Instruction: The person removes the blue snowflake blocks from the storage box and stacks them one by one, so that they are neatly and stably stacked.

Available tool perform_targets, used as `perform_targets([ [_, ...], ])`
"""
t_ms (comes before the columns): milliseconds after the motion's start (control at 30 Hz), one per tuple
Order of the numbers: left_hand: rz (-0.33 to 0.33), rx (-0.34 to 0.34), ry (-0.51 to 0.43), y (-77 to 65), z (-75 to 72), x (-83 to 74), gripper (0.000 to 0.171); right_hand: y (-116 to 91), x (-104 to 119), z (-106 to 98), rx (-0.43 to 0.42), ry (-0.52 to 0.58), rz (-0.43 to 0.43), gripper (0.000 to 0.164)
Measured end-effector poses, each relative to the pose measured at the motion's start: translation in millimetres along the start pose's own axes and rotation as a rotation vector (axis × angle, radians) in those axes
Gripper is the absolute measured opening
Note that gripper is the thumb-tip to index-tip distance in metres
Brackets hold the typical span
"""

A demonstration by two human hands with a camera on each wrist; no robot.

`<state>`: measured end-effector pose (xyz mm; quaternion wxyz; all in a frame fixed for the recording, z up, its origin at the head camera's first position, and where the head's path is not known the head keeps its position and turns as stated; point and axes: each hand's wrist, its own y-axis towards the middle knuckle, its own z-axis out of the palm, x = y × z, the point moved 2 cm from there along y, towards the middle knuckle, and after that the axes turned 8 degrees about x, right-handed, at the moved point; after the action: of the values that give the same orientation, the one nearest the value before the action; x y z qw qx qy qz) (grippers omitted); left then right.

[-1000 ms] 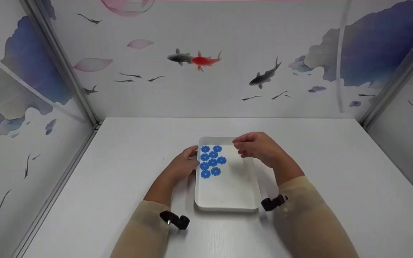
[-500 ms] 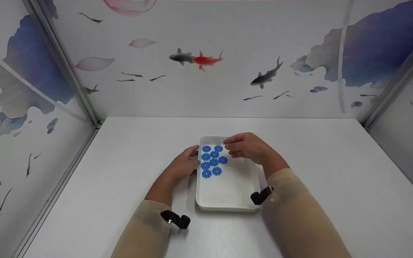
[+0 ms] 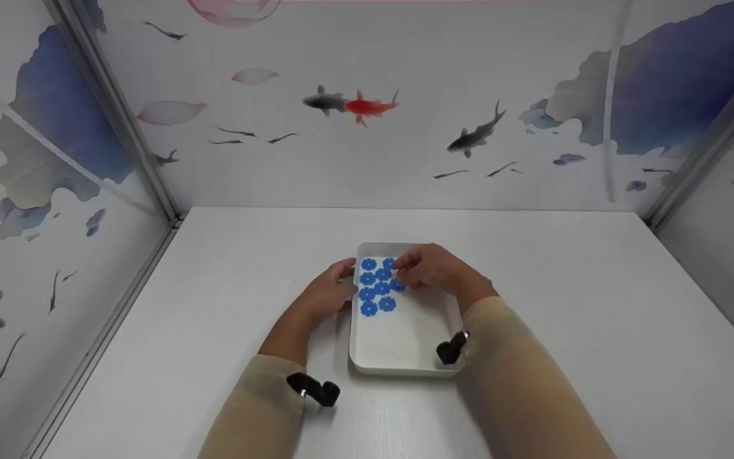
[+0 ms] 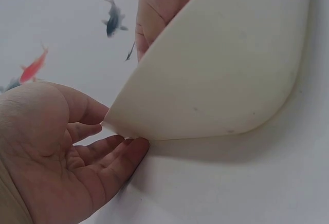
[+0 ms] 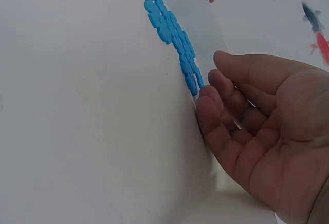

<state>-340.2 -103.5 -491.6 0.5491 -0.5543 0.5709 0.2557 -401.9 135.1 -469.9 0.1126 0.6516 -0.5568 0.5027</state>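
Note:
A white shallow tray (image 3: pixel 405 338) lies on the table, with several blue flower-shaped plastic discs (image 3: pixel 369 308) along its left side. My left hand (image 3: pixel 327 294) holds the tray's left edge; in the left wrist view, its fingertips (image 4: pixel 136 148) lie against the rim and wall. Over the far part of the tray, my right hand (image 3: pixel 431 268) reaches down to the discs and partly covers those on the right. In the right wrist view, its bent fingers (image 5: pixel 211 111) are close to or touching the discs (image 5: pixel 177 36); no disc shows between thumb and fingers.
The white table (image 3: pixel 265 242) extends on both sides of the tray. A small blue spot (image 3: pixel 489 281) peeks out beside the right wrist, too little seen to name. White panels printed with fish and leaves (image 3: pixel 367 166) enclose the back and sides.
My right hand has moved left and then lowered from above the tray's far right to the discs. My left hand keeps its hold; the discs have not visibly moved.

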Motion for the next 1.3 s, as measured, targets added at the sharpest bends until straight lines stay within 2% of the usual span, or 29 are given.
perform_targets([
  [200,-0.016,-0.005,0.016,0.7,-0.2,-0.8,0.067,0.6,-1.4,1.4,-0.031,-0.077,0.018,0.032],
  [533,-0.022,-0.007,0.008,0.2,-0.7,-1.0,0.067,2.0,2.5,8.3,-0.047,-0.249,0.070,0.024],
  [833,-0.001,0.005,-0.028,1.5,0.8,-0.6,0.068,3.1,0.9,7.4,-0.039,-0.319,0.010,0.023],
  [1300,-0.020,-0.003,-0.020,2.1,0.5,0.5,0.067,4.9,-2.9,3.9,-0.060,-0.191,-0.016,0.015],
])
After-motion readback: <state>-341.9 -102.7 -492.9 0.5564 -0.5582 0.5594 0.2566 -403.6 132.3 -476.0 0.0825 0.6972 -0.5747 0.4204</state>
